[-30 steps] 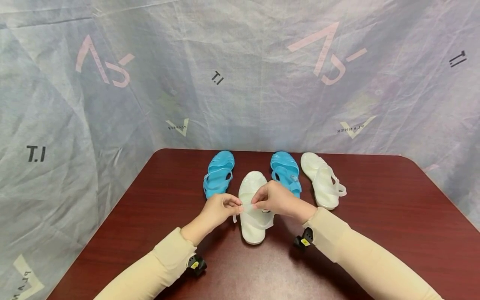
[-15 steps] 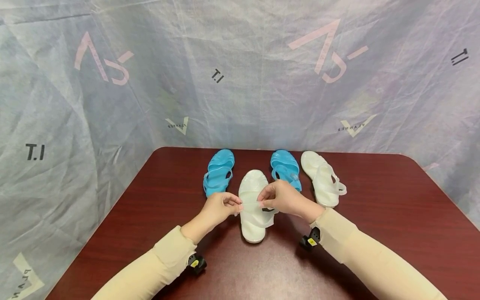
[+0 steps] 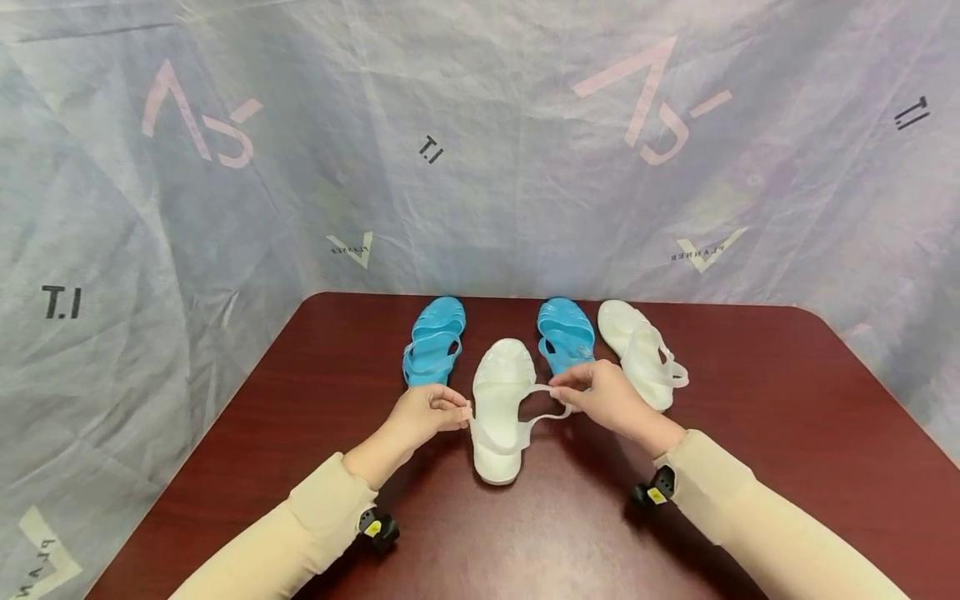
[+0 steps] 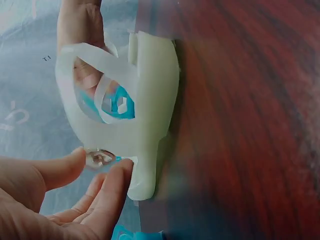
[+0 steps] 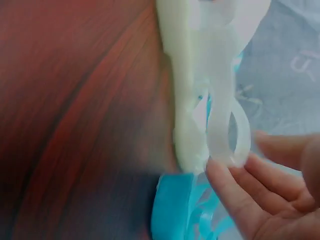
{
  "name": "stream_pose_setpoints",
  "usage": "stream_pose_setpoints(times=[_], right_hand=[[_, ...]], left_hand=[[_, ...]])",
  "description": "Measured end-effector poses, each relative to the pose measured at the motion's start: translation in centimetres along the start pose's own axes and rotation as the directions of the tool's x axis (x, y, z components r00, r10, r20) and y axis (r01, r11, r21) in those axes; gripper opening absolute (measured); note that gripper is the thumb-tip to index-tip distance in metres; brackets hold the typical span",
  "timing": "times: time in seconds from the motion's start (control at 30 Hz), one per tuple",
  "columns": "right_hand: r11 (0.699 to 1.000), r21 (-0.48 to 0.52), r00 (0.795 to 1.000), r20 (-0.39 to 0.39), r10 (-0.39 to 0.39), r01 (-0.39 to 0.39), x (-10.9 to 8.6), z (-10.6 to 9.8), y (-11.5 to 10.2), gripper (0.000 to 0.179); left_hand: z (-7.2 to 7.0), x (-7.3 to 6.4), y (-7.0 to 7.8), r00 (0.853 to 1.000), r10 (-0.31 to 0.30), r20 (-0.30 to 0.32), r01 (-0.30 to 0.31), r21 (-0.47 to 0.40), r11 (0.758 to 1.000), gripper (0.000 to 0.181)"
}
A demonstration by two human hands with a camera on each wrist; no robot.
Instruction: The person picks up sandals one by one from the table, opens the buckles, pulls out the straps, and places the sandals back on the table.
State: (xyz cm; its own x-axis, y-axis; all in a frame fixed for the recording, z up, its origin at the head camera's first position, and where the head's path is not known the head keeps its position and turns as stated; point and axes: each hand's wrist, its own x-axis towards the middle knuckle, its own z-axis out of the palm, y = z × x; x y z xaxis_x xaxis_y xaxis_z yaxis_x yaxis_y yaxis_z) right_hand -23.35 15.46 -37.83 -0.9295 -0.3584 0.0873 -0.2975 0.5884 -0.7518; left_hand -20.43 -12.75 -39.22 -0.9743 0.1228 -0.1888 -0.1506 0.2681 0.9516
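A white jelly sandal (image 3: 498, 367) lies on the table in the middle of the head view, toe pointing away. My left hand (image 3: 429, 415) is at its left side; in the left wrist view the thumb and forefinger are around a small clear buckle (image 4: 100, 158). To the sandal's right, its ankle strap (image 3: 542, 417) bows outward in a loop. My right hand (image 3: 600, 398) pinches this strap near its bend. The right wrist view shows the strap loop (image 5: 220, 125) between thumb and fingertips, the thumb close beside its edge.
Two blue sandals stand farther back, a left one (image 3: 437, 337) and a right one (image 3: 564, 329) partly behind my right hand. A second white sandal (image 3: 637, 350) lies at the back right. The dark red table (image 3: 750, 400) meets a grey printed cloth (image 3: 480, 192).
My right hand has moved right, drawing the strap off the top of the sandal into a loop on the right side. The left hand stays at the left side.
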Motion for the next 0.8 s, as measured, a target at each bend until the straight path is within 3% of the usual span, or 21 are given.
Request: stream_pose_setpoints(times=[0.13,0.23,0.43,0.53,0.67,0.8], right_hand=[[0.994,0.107,0.998,-0.062,-0.017,0.024,-0.2,-0.1,-0.4,0.036],[0.990,0.143,0.997,-0.078,-0.011,0.022,-0.4,-0.2,-0.5,0.038],[0.967,0.255,1.000,-0.005,0.013,-0.011,-0.9,0.0,-0.8,0.036],[0.933,0.355,0.998,0.031,0.050,-0.058,-1.6,0.9,-1.2,0.037],[0.853,0.493,0.984,0.113,0.135,-0.174,-3.3,2.4,-1.9,0.042],[0.789,0.568,0.971,0.185,0.153,-0.233,-4.8,3.8,-2.6,0.053]], left_hand=[[0.0,-0.3,0.2,1.000,-0.003,-0.009,0.003,-0.009,1.000,0.016],[-0.1,-0.7,0.2,1.000,-0.010,-0.016,0.010,0.022,1.000,0.017],[0.1,-1.2,0.5,1.000,0.002,-0.009,-0.001,0.136,0.991,0.029],[0.4,-1.7,0.2,1.000,0.026,0.017,-0.028,0.160,0.987,0.036],[1.0,-2.7,-0.3,0.995,0.045,0.085,-0.058,0.154,0.986,0.050],[1.7,-3.6,-0.9,0.995,0.036,0.090,-0.037,0.015,0.999,0.060]])
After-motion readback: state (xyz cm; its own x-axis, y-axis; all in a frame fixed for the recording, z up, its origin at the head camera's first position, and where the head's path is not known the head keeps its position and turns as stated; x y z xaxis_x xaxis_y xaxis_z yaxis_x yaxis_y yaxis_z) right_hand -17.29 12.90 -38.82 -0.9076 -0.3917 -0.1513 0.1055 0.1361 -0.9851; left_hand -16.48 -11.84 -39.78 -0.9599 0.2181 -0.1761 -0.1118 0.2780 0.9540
